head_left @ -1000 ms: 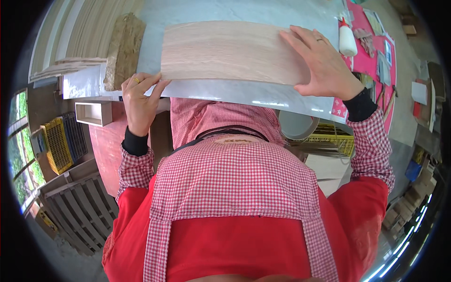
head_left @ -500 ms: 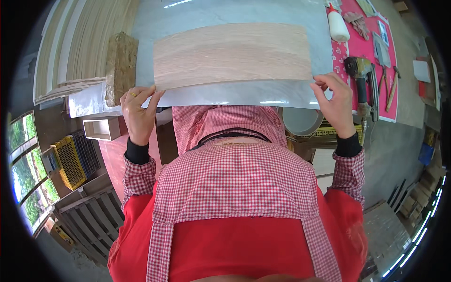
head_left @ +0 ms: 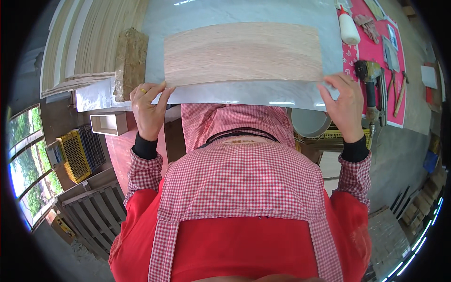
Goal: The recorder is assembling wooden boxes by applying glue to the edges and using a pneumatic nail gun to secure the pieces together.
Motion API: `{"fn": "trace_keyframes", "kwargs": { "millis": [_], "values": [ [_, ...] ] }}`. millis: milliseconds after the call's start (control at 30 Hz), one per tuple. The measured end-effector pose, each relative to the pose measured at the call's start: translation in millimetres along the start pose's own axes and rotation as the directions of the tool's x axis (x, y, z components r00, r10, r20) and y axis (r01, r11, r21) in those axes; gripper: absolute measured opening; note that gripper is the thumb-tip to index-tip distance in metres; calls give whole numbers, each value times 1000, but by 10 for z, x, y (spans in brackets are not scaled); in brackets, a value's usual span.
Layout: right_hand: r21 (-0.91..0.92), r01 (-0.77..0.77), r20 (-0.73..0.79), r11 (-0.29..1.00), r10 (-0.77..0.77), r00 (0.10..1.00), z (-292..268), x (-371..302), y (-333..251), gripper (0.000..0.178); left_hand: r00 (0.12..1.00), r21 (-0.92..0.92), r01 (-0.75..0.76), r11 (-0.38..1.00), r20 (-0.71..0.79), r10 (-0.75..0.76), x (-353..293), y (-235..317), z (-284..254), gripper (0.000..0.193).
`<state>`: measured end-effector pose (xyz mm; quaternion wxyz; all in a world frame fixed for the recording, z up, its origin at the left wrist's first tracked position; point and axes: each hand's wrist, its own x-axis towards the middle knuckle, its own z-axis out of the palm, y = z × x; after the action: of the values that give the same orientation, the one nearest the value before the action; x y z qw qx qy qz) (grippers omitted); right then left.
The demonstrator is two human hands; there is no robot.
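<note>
A thin, pale wooden board [head_left: 242, 54] lies flat across the grey, glossy tabletop [head_left: 211, 94], its long near edge facing me. At its near left corner is my left hand [head_left: 151, 110], closed with the index finger and thumb tips on the corner. My right hand [head_left: 345, 105] is at the near right corner, with thumb and index finger closed about it. Just left of the board stands a rough brown block [head_left: 130, 63], close beyond my left fingers.
Stacked thin boards [head_left: 96, 37] fill the left of the table. On the right, a pink cloth [head_left: 376, 51] carries a white glue bottle [head_left: 348, 30], a nail gun [head_left: 371, 87], a glove [head_left: 367, 27] and a hammer [head_left: 400, 94]. Below the table edge sits a round pan [head_left: 310, 122].
The whole view has shifted, so everything appears slightly farther right. Both hands stay at the board's near corners, and the right fingers have shifted a little.
</note>
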<state>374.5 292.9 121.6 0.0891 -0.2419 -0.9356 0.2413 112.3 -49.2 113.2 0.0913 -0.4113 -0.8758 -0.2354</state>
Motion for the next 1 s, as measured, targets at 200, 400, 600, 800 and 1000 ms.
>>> {"fn": "trace_keyframes", "kwargs": {
  "millis": [200, 400, 600, 800, 1000],
  "values": [
    [-225, 148, -275, 963, -209, 938, 238, 153, -504, 50, 1000, -2, -16, 1000, 0, 16, 8, -17, -21, 18],
    [-232, 187, -331, 955, -258, 908, 321, 103, -352, 49, 999, -5, -30, 1000, 12, 30, 32, -5, -30, 17],
    [-100, 133, -346, 986, -160, 925, 187, -163, 60, 32, 999, 11, -42, 999, 7, 42, 3, -26, -19, 17],
    [-130, 97, -304, 987, -133, 943, 191, -121, -28, 19, 998, 52, -59, 997, 10, 59, 2, -1, -14, 17],
    [-147, 144, -248, 979, -178, 952, 148, -61, -9, 9, 999, 72, -54, 996, 7, 54, -9, -9, -10, 16]
  ]
}}
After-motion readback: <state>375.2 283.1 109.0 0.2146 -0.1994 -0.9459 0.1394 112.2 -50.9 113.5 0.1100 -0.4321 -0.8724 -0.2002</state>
